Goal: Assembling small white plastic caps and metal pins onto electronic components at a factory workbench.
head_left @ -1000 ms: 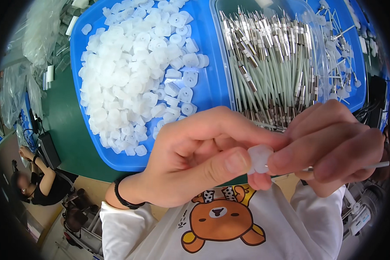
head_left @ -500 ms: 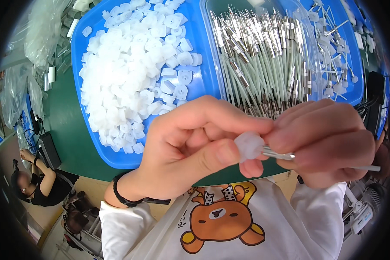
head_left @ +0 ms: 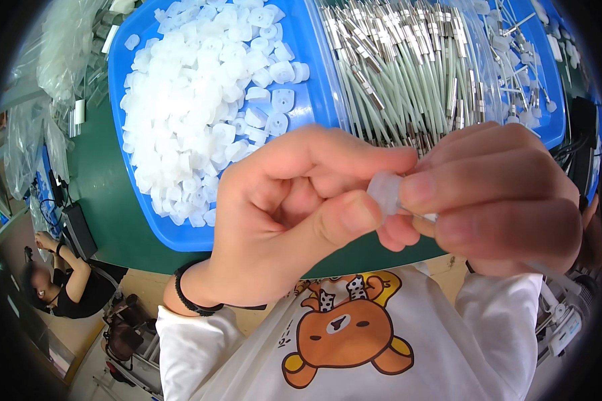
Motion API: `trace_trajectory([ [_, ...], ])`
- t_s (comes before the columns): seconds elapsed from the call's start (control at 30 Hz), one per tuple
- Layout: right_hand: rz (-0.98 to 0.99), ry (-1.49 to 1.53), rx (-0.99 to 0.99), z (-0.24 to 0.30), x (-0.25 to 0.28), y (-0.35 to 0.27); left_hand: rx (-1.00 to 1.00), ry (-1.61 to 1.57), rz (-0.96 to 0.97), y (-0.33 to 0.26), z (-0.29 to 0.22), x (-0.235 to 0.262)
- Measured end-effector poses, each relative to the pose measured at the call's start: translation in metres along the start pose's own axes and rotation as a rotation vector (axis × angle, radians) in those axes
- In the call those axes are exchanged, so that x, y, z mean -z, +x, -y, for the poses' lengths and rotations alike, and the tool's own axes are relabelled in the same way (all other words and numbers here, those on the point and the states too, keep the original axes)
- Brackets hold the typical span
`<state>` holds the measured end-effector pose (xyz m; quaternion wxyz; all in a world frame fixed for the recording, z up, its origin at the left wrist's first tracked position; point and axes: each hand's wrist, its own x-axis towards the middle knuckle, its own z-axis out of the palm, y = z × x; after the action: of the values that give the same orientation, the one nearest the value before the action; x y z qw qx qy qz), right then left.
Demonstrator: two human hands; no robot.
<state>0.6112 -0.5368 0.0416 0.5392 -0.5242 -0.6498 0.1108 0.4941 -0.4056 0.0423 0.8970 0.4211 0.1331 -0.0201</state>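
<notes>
Both hands meet just in front of the near rim of the big blue tray (head_left: 314, 87), held up close to the camera, seemingly so the small work between them can be seen. The left hand (head_left: 294, 214) has its thumb and forefinger closed on a small translucent white cap (head_left: 384, 190), the other fingers curled loosely beneath it; the pinch keeps the cap's open side turned toward the other hand. The right hand (head_left: 502, 194) is also closed, its fingertips pressed up against the cap and gripping a thin metal-tipped rod (head_left: 421, 215), of which only a short sliver shows between the fingers; a pale length sticking out below the right hand may be the same rod's tail, but that is hard to tell. How far the rod has entered the cap is hidden by the fingertips. In the tray beyond the hands, a heap of loose white caps (head_left: 194, 107) fills the left part and a clear-walled bin of pale green rods (head_left: 408, 67) the middle, both within easy reach. A second blue tray (head_left: 552, 87) with scattered finished-looking pieces lies right of it, cut by the picture's rim. The trays rest on a green counter (head_left: 107, 200). A black wristband (head_left: 187, 297) circles the left wrist. Left of the tray, far lower, another person (head_left: 67, 281) sits, blurred.
</notes>
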Motion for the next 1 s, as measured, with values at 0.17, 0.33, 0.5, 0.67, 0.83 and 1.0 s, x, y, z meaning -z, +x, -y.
trace_trajectory([
  [0.17, 0.025, -0.158, -0.096, 0.011, 0.007, 0.001, 0.012, 0.104, 0.106, 0.000, -0.003, 0.006],
  [0.33, -0.289, 0.123, -0.387, 0.016, -0.007, -0.006, -0.068, 0.223, 0.054, 0.001, -0.003, 0.001],
  [0.5, -0.390, 0.313, -0.724, 0.019, -0.005, -0.002, -0.173, 0.241, 0.049, 0.000, -0.001, 0.002],
  [0.67, -0.340, 0.520, -0.934, 0.027, -0.004, 0.006, -0.242, 0.279, 0.076, -0.003, -0.002, 0.001],
  [0.83, -0.351, 0.493, -0.945, 0.027, -0.006, 0.006, -0.195, 0.203, 0.066, -0.002, -0.001, -0.001],
  [1.0, -0.386, 0.454, -0.927, 0.025, -0.010, 0.004, -0.196, 0.172, 0.089, -0.002, 0.002, 0.002],
])
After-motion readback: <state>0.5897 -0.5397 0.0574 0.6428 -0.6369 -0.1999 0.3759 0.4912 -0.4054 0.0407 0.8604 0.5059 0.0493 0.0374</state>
